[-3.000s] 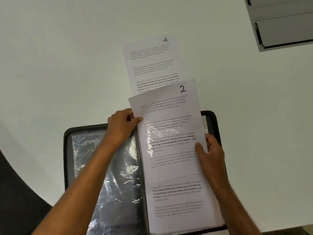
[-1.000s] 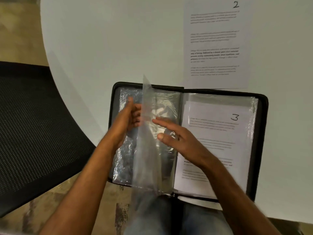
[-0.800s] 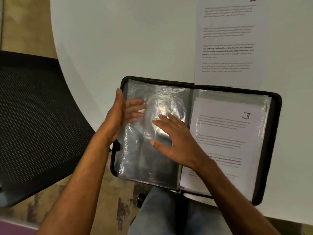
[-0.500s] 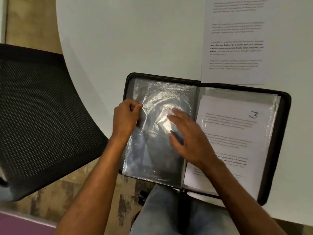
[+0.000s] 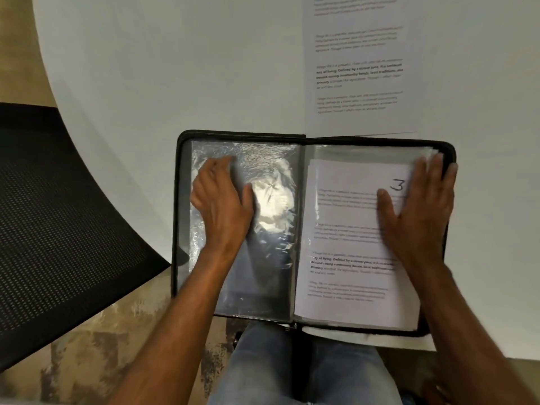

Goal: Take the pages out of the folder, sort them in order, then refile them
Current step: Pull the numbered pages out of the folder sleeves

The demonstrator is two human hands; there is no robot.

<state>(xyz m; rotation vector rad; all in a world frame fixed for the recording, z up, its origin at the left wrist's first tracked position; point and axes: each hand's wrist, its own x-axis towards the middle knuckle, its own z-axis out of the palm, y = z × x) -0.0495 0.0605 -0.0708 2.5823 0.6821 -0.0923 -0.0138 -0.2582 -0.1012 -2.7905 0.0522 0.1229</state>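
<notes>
since half a second ago my right hand (image 5: 418, 211) crossed to frame right, fingers flat on white printed page "3" (image 5: 347, 244) inside the black zip folder (image 5: 178, 200); my left hand (image 5: 222, 206) rests loosely open on crinkled clear sleeves (image 5: 274, 229).

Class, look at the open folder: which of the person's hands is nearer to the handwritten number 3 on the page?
Right. The right hand lies flat on the page just beside the number 3. The left hand rests on the empty plastic sleeve across the spine.
</notes>
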